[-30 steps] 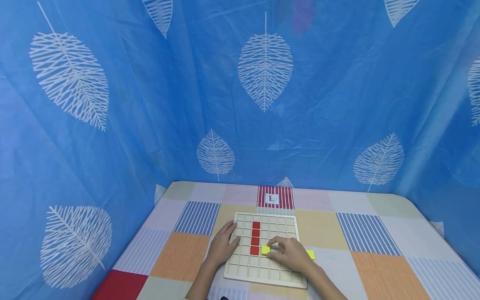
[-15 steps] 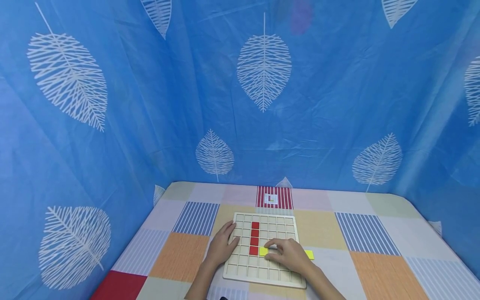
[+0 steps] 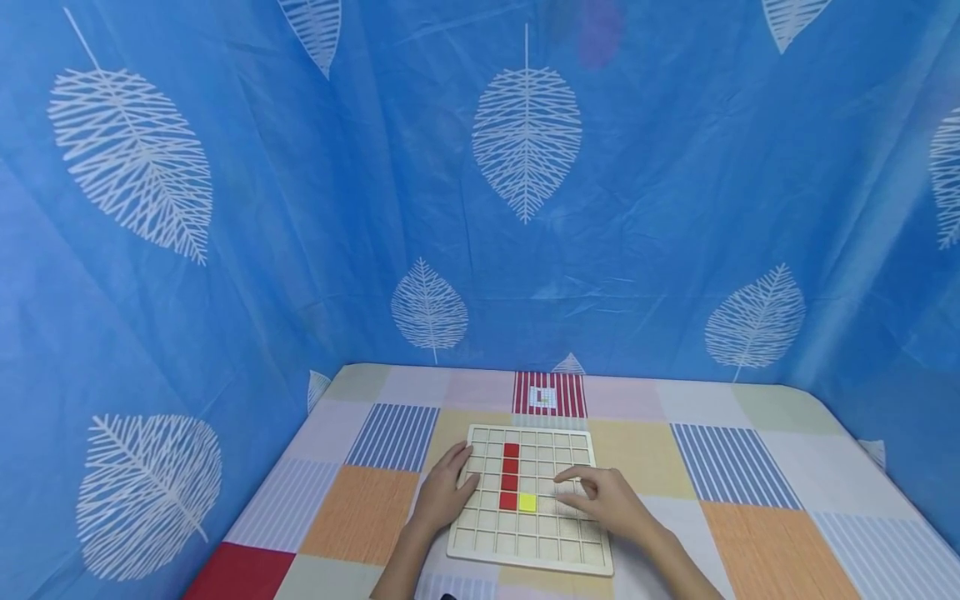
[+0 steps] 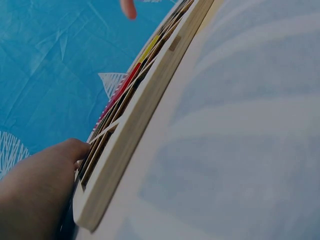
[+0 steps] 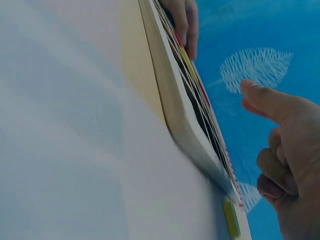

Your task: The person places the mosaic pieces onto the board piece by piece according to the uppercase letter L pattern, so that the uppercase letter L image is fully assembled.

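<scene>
A pale gridded board [image 3: 517, 546] lies on the table. A column of several red square tiles [image 3: 510, 482] sits in its cells, with one yellow tile [image 3: 527, 502] beside the lowest red one. My left hand [image 3: 442, 496] rests on the board's left edge, its thumb [image 4: 75, 148] on the rim in the left wrist view. Over the board's right part hovers my right hand [image 3: 611, 502], thumb and forefinger apart, holding nothing. Another yellow tile [image 5: 231, 219] lies off the board in the right wrist view; the right hand hides it in the head view.
A small card [image 3: 543, 398] with a printed grid pattern lies beyond the board on a red-striped patch. The patchwork cloth [image 3: 382, 512] covers the table. Blue leaf-patterned sheeting [image 3: 637, 208] hangs behind it and at both sides.
My right hand set the yellow tile down in the cell beside the lowest red tile, let go, and drew back to the right. My left hand has stayed in place.
</scene>
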{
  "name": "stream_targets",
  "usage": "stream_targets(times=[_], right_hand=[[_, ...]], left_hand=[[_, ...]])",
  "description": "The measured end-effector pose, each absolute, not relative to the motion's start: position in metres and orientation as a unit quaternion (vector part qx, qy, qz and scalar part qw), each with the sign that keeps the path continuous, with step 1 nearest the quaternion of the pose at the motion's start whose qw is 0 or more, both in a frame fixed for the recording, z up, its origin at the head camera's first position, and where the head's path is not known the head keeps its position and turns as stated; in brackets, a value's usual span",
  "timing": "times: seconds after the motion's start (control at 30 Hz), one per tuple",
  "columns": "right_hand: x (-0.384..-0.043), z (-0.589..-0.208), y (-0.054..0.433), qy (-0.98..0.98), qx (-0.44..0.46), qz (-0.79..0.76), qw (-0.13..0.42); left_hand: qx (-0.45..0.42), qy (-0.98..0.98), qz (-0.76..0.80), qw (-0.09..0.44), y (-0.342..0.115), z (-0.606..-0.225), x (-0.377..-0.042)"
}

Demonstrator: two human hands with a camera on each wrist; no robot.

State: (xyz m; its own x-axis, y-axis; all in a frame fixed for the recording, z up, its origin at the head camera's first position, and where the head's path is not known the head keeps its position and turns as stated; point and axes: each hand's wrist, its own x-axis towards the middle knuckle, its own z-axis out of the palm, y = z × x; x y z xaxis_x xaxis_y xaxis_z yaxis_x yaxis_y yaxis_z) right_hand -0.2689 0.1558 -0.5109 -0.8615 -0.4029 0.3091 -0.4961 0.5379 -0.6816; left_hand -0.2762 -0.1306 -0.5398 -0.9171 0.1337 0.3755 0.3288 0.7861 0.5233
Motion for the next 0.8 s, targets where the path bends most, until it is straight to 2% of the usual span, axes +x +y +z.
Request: stream_targets(times=[0.13, 0.27, 0.7, 0.8], right_hand=[[-0.270, -0.509, 0.179, -0.875, 0.247, 0.408, 0.088], [-0.269, -0.511, 0.202, -0.879, 0.227, 0.411, 0.086], [-0.261, -0.517, 0.238, -0.895, 0.206, 0.396, -0.018], [-0.261, -0.517, 0.239, -0.904, 0.203, 0.375, -0.024]], left_hand=[[-0.127, -0.931, -0.297, 0.167, -0.130, -0.539, -0.278], [-0.125, -0.932, -0.301, 0.158, -0.130, -0.540, -0.278], [-0.122, -0.935, -0.299, 0.146, -0.130, -0.539, -0.278], [-0.124, -0.935, -0.300, 0.145, -0.130, -0.538, -0.278]])
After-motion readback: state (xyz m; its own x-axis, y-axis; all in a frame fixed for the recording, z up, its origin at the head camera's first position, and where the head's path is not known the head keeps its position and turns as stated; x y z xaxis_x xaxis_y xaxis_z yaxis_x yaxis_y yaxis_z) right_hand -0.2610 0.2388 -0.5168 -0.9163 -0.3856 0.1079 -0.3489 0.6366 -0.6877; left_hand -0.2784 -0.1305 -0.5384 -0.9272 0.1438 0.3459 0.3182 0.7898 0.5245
